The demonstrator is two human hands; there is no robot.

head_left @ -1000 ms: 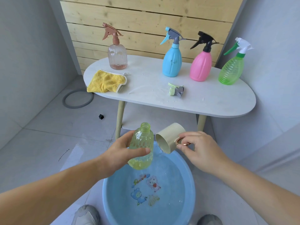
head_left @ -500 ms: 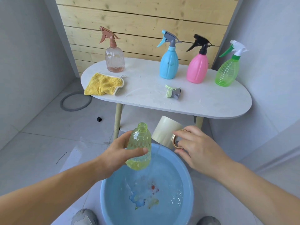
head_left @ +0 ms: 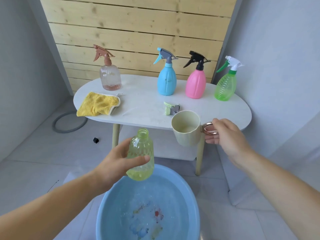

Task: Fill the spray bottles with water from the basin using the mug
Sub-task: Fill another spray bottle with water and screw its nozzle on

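Note:
My left hand (head_left: 115, 163) grips an uncapped yellow-green bottle (head_left: 142, 153), held upright above the blue basin (head_left: 192, 205). The bottle holds a little water at its bottom. My right hand (head_left: 225, 135) pinches the shiny ring handle of a cream mug (head_left: 186, 127). The mug is upright, level with the front edge of the white table (head_left: 147, 99) and to the right of the bottle. Rippled water fills the basin. The bottle's loose spray head (head_left: 170, 108) lies on the table.
On the table stand a clear brown-topped spray bottle (head_left: 110, 76), a blue one (head_left: 166, 80), a pink one (head_left: 195, 84) and a green one (head_left: 225, 85). A yellow cloth (head_left: 97, 104) lies at its left end. A grey ring (head_left: 69, 122) and a small black cap (head_left: 95, 140) lie on the floor.
The mug was tipped toward the bottle's mouth over the basin. My right hand has turned it upright and carried it up and to the right. The bottle stays in my left hand.

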